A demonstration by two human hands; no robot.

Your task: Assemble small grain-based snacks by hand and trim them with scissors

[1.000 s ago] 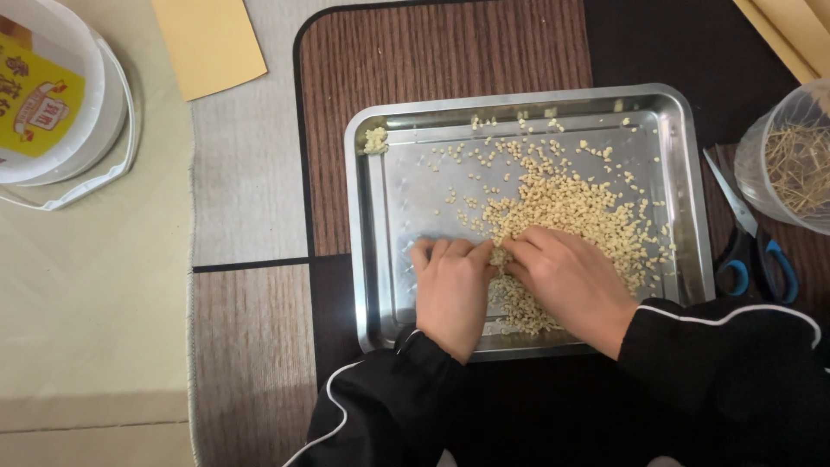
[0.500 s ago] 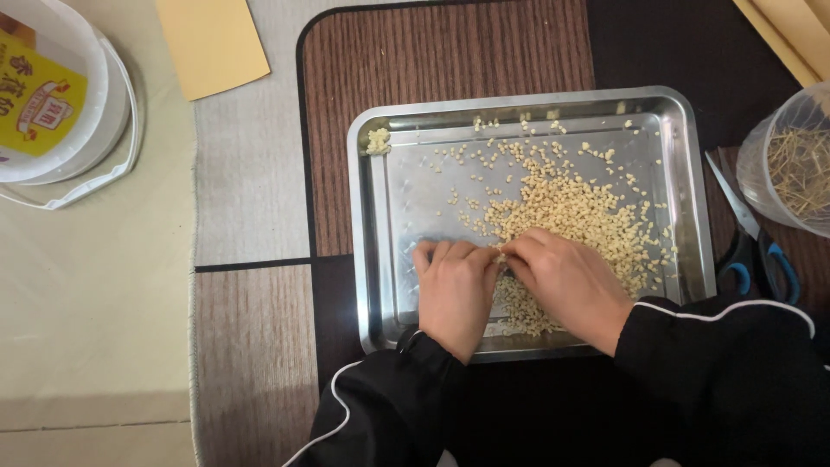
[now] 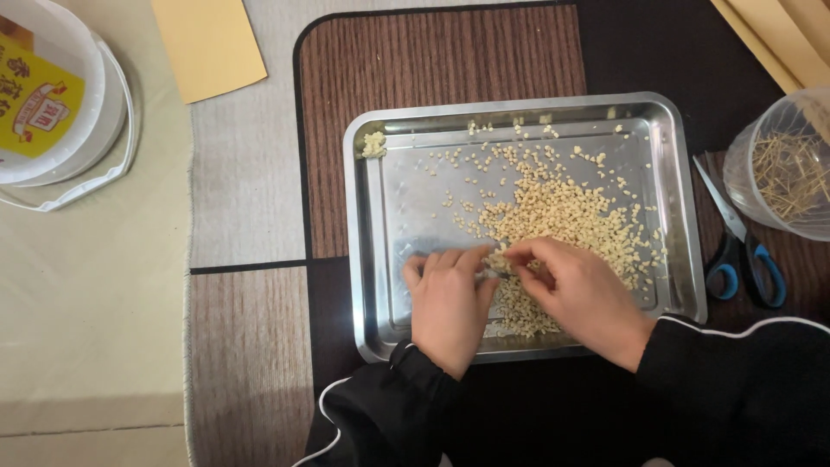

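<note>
1. Heap of small pale yellow kernels [image 3: 553,216] spread across the middle and right of a steel tray [image 3: 367,225] at frame centre; thickest toward the lower middle, thinning to strays toward the tray's upper edge.
2. Small separate clump of pale bits [image 3: 373,143] tucked into the tray's upper left corner, well apart from the heap.
3. Left hand [image 3: 448,304] resting palm down on the tray's lower left floor, fingers curled together, tips at the heap's left edge; whether anything is held cannot be told.
4. Right hand [image 3: 577,296] lying on the lower part of the heap, thumb and fingers drawn in narrowly toward the left hand's fingertips, pinching at something too small to make out.
5. Tray's long axis running left to right across the frame; heap trailing from upper middle down to lower middle.
6. Blue-handled scissors [image 3: 742,246] just right of the tray, blades pointing to upper left.
7. Clear plastic container of thin sticks [image 3: 782,173] at right edge.
8. White bucket [image 3: 52,112] at upper left; yellow sheet [image 3: 212,43] along the top.
</note>
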